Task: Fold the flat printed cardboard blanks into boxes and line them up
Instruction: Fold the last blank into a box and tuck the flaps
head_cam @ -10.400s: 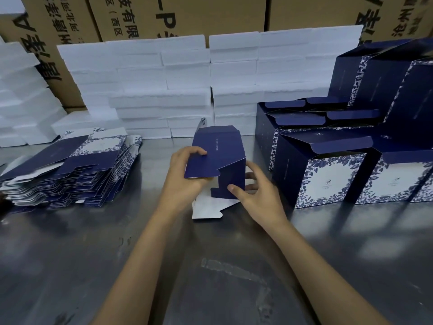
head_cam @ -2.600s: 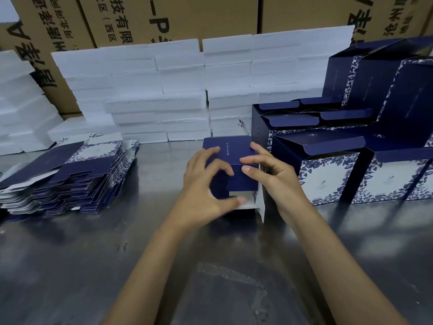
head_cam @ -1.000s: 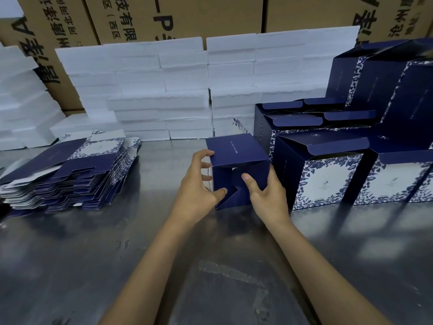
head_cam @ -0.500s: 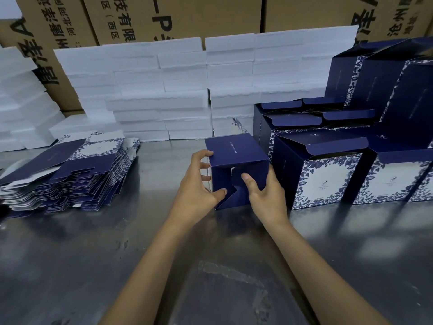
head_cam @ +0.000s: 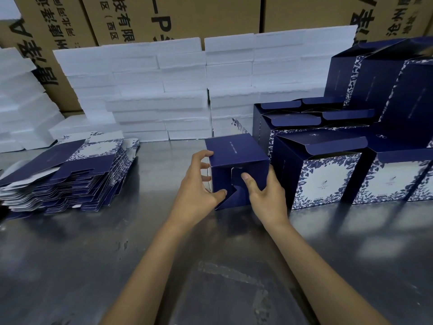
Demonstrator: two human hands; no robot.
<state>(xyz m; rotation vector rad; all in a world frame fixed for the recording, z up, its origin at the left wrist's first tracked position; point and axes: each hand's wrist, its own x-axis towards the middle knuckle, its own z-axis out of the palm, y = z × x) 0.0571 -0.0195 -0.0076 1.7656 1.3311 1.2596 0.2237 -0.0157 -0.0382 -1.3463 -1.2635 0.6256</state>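
Both hands grip a navy box (head_cam: 236,170) standing on the metal table (head_cam: 93,242): the left hand (head_cam: 199,186) curls round its left edge, thumb on the front flaps; the right hand (head_cam: 267,195) clasps its right side, thumb pressing the flaps. Folded boxes (head_cam: 325,174) stand just right of it, their top flaps open; what they contain cannot be seen. The flat blanks (head_cam: 70,170) lie well to the left, with bare tabletop between.

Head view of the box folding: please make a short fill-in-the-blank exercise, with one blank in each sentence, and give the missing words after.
1. Both hands hold one dark ____ box.
2. The stack of flat blanks lies to the ____ of the left hand.
3. The right hand has its ____ pressed on the box's near face.
4. The finished boxes stand on the box's ____ side.

Missing words: blue; left; thumb; right
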